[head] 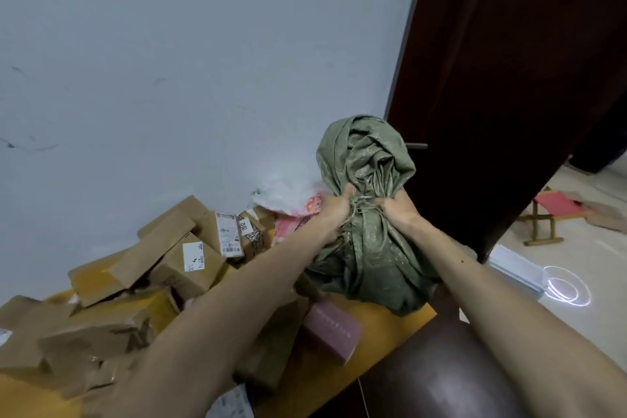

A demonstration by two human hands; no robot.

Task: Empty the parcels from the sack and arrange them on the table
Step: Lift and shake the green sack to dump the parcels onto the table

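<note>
A dark brown chair back (441, 370) is nearest. Beyond it the left grip (336, 210) and the right grip (400, 211) both clutch the tied neck of the green sack (373, 258), fingers curled into the cloth. The sack stands on the far corner of the yellow table (376, 356), beside heaped cardboard parcels (152, 268), before a pale wall (203, 44) and a dark door (509, 78).

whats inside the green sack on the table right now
Nothing inside shows: the green woven sack is tied shut at the neck with tan twine, where the left hand and right hand grip it. The fabric covers whatever fills the bulging lower part.
</note>
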